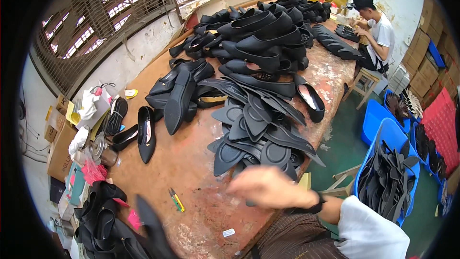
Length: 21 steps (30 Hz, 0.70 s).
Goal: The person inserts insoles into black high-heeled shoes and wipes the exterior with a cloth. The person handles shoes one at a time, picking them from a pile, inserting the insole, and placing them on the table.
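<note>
My right hand [266, 187], with a dark band at its wrist, reaches in over the table edge beside a heap of black insoles [278, 156]. Motion smears its fingers, so any hold is unclear. My left hand does not show. At the lower left a blurred black pointed shoe [154, 228] stands out over the table [191, 163]; what holds it, if anything, is out of sight. Behind the insoles rises a large pile of black flat shoes [261, 55]. A black shoe [146, 136] lies left of the pile, and small yellow-green thread snips [176, 200] lie nearer.
More black shoes [98, 211] crowd the lower left. A metal can [106, 156] and boxes [61, 151] line the left side. On the right, a blue bin [414, 187] holds insoles. A co-worker [383, 36] sits at the table's far end near stacked cartons [426, 79].
</note>
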Motion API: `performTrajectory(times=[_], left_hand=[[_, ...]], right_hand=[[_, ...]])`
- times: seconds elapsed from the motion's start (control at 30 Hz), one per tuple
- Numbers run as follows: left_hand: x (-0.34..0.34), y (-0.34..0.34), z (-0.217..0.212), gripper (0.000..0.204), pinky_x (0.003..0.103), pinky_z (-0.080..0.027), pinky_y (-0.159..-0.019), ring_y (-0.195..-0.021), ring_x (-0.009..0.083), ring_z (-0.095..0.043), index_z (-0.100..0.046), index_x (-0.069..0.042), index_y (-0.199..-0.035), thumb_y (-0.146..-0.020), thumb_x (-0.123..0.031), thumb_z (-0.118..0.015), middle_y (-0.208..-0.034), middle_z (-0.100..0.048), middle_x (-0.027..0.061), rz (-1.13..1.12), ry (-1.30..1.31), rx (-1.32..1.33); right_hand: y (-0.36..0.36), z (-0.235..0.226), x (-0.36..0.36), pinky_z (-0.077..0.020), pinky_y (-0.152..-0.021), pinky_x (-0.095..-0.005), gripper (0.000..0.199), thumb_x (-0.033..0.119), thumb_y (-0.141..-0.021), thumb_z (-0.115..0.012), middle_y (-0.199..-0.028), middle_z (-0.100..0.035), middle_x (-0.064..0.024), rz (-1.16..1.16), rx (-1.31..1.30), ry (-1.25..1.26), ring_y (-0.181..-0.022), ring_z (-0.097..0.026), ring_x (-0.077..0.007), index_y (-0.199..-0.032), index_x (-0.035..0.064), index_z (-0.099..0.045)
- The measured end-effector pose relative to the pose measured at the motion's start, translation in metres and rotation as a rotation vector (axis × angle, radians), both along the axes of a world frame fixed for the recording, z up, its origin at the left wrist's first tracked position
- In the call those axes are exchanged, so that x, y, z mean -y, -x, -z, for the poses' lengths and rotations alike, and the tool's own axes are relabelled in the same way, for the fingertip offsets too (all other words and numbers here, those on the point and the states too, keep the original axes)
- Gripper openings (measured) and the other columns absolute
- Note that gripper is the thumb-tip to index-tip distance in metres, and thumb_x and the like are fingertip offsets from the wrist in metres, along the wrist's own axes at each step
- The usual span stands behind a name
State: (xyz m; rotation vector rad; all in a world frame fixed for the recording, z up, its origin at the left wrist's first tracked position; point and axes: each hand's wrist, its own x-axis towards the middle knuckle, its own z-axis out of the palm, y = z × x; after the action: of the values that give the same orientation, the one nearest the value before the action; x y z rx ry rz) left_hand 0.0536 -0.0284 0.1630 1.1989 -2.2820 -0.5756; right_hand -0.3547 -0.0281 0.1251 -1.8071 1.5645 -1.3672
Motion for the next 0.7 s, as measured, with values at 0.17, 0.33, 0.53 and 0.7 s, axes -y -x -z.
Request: performTrajectory(times=[0.17, 0.33, 0.53, 0.7], left_hand=[[0.068, -0.079, -0.097, 0.045, 0.037, -0.046, -0.097, -0.11, 0.0282, -0.058, -0.059, 0.007, -0.124, -0.085, -0.009, -0.076, -0.123, -0.062, 0.0215, -0.521, 0.237, 0.116], [0.177, -0.232, -0.095, 0.052, 0.043, -0.043, -0.103, -0.12, 0.036, -0.053, -0.053, 0.004, -0.131, -0.085, -0.015, -0.07, -0.128, -0.057, 0.0232, -0.682, 0.344, 0.583], [0.242, -0.094, -0.048, 0.074, 0.049, -0.032, -0.11, -0.13, 0.0437, -0.042, -0.05, -0.004, -0.135, -0.068, -0.007, -0.079, -0.141, -0.044, 0.0257, -0.742, 0.578, 0.612], [0.297, 0.111, -0.011, 0.07, 0.045, -0.032, -0.113, -0.136, 0.0401, -0.037, -0.049, -0.002, -0.137, -0.077, -0.021, -0.079, -0.146, -0.04, 0.025, -0.051, 0.296, 0.376]], right_hand=[[0.107, 0.014, -0.044, -0.0502, -0.083, -0.044, 0.025, 0.02, -0.09, -0.064, -0.104, -0.066, -0.019, 0.901, -0.44, -0.189, -0.094, -0.063, -0.038, -0.107, 0.0014, -0.066], [0.121, 0.04, -0.037, -0.0492, -0.085, -0.0422, 0.05, 0.032, -0.08, -0.077, -0.101, -0.066, -0.0202, 0.785, -0.132, -0.384, -0.098, -0.064, -0.0361, -0.114, -0.0034, -0.065], [0.132, 0.028, -0.031, -0.0489, -0.08, -0.0381, 0.054, 0.027, -0.064, -0.088, -0.086, -0.061, -0.0153, 0.803, -0.082, -0.38, -0.084, -0.061, -0.0294, -0.099, -0.0033, -0.061], [0.13, 0.026, -0.026, -0.0479, -0.075, -0.0361, 0.056, 0.023, -0.062, -0.089, -0.08, -0.059, -0.0145, 0.743, -0.009, -0.435, -0.077, -0.059, -0.0241, -0.094, -0.0033, -0.053]])
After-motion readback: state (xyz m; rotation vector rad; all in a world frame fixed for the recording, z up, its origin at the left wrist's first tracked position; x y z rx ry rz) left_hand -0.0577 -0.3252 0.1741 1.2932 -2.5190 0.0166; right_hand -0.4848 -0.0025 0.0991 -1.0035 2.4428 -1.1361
